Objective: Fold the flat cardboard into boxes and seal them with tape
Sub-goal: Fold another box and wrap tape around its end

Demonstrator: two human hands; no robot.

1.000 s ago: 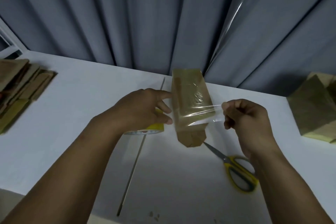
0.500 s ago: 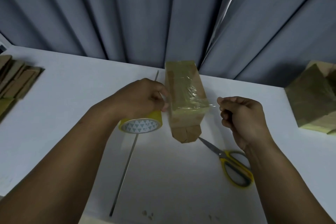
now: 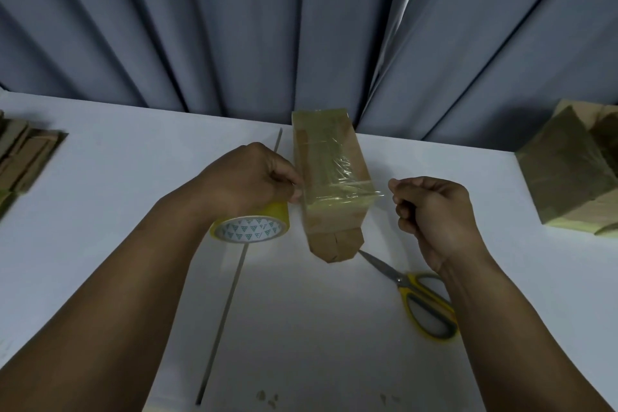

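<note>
At table centre, on the white table (image 3: 140,184): one folded cardboard box (image 3: 334,227), long axis running away from the viewer, far end close to the grey curtain (image 3: 234,27), near end showing brown folded flaps. Top face is glossy with wrinkled clear tape already on it. A strip of clear tape (image 3: 344,191) crosses the box width near its front end and sticks out past the right edge. Left hand (image 3: 247,177): fingers curled over the yellow tape roll (image 3: 250,227), gripping it, fingertips against the box's left side; the roll's printed core faces the camera. Right hand (image 3: 434,207): fingers curled in, thumb and forefinger pinching at the free end of the strip just off the box's right edge; the contact point itself is hard to resolve. Yellow-handled scissors (image 3: 414,291) lie on the table under the right forearm, blades closed, tips just beside the box's near right corner. Stack of flat cardboard (image 3: 26,157) at the left edge; taped finished boxes (image 3: 565,174) at the far right. Thin dark seam (image 3: 230,284) runs along the tabletop beneath the roll.
</note>
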